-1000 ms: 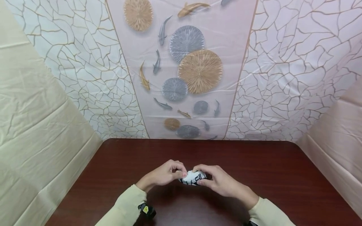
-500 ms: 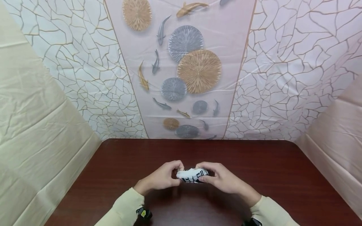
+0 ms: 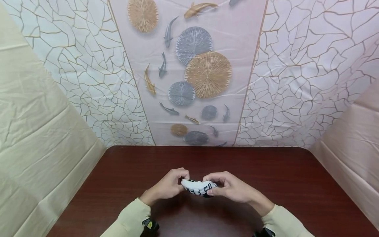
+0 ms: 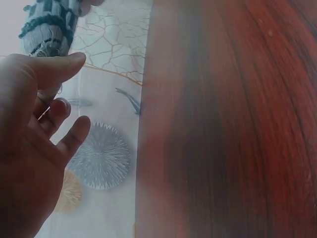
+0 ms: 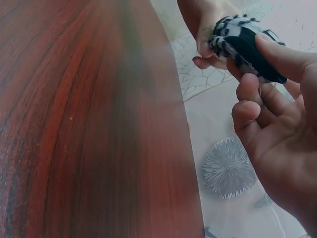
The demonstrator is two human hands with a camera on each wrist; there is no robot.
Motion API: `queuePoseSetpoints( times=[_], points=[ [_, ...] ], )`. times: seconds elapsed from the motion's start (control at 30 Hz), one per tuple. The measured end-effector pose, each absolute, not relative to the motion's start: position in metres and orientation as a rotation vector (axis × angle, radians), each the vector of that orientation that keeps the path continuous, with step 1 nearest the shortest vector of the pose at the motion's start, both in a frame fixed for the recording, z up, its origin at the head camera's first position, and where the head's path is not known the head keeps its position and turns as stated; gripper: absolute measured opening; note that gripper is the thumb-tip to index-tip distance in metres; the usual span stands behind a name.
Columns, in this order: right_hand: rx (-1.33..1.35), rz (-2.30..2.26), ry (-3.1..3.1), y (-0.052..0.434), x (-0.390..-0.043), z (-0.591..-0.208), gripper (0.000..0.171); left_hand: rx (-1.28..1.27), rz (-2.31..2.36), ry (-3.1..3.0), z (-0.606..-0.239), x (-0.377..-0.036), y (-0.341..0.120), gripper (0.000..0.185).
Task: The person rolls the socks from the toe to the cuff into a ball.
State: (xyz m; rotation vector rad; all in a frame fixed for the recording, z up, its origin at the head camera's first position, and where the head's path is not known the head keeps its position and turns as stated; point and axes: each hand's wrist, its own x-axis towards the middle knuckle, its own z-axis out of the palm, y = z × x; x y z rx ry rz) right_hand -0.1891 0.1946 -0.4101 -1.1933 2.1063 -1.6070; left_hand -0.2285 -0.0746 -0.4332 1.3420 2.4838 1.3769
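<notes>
A small white sock (image 3: 196,187) with black markings, bunched into a roll, is held between both hands above the table. My left hand (image 3: 169,184) pinches its left end between thumb and curled fingers. The right hand (image 3: 234,188) grips the other end, thumb on the near side and fingers behind. In the left wrist view the knit sock (image 4: 45,29) shows loose threads at the end by the thumb. A solid black patch shows on the sock (image 5: 250,49) in the right wrist view, under the right thumb.
The dark red-brown wooden table (image 3: 133,158) spreads beneath the hands. A patterned cloth backdrop (image 3: 207,108) hangs behind its far edge, with plain beige cloth (image 3: 44,148) along the left side and more on the right. Dark devices (image 3: 150,225) sit at the wrists.
The left hand's fingers have shifted from the top of the sock to its left end. The sock has turned and now sags in the middle; the right hand stays nearly in place.
</notes>
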Motion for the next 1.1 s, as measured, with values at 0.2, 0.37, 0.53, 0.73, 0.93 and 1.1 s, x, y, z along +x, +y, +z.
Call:
queuePoseSetpoints(
  times=[0.2,0.37,0.53,0.73,0.93,1.1],
  points=[
    [-1.195,-1.538,2.191,0.1945,-0.188,-0.4092,0.021,1.332,1.339,2.485,-0.4357,-0.2283,-0.0751,0.037],
    [-1.116,-1.558,2.331,0.1975,-0.1886,-0.4144,0.02,1.212,1.49,2.243,-0.4397,-0.2259,-0.0803,0.022],
    [-1.058,-1.624,2.315,0.1999,-0.1914,-0.4156,0.02,1.222,1.633,2.134,-0.4376,-0.2262,-0.0809,0.016],
    [-1.083,-1.663,2.221,0.2013,-0.1929,-0.4146,0.022,1.238,1.747,2.149,-0.4388,-0.2261,-0.0776,0.019],
    [-1.132,-1.684,2.145,0.2003,-0.1912,-0.4123,0.022,1.248,1.852,2.103,-0.4417,-0.2261,-0.0749,0.023],
    [-1.166,-1.691,2.18,0.1965,-0.1911,-0.4094,0.023,1.233,1.936,2.021,-0.4427,-0.2284,-0.0757,0.022]
  ],
)
